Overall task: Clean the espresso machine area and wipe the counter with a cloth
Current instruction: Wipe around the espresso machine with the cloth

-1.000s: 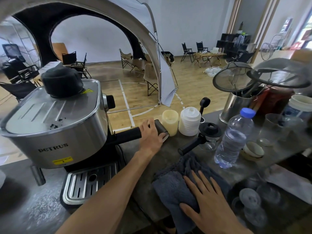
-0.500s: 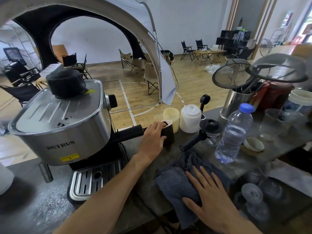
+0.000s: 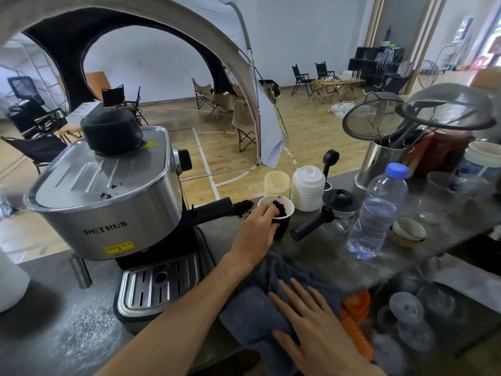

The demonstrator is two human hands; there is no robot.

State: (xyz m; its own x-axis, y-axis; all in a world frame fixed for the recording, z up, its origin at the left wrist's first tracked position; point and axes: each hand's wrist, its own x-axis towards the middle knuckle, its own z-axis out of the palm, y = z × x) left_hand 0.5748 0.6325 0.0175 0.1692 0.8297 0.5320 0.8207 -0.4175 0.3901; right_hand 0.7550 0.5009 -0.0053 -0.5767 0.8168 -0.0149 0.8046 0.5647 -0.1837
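Observation:
A steel espresso machine (image 3: 108, 202) stands at the left of the grey counter (image 3: 320, 253), with loose coffee grounds on its top. Its black portafilter handle (image 3: 211, 210) sticks out to the right. A small pile of spilled grounds (image 3: 242, 207) lies on the counter at the handle's end. My left hand (image 3: 254, 232) grips a black paper cup (image 3: 279, 215), upright, with grounds inside. My right hand (image 3: 317, 332) lies flat, fingers spread, on a grey cloth (image 3: 260, 310) at the counter's near edge.
Behind the cup stand a pale yellow cup (image 3: 276, 183) and a white lid stack (image 3: 307, 188). To the right are a black-handled glass jug (image 3: 336, 213), a water bottle (image 3: 376, 213), a small bowl (image 3: 408, 230), glasses and a steel utensil holder (image 3: 379, 161) with strainers.
My left hand has turned the black cup from lying tipped on the counter to standing upright, showing grounds inside and a spilled pile beside it. My right hand stays on the cloth.

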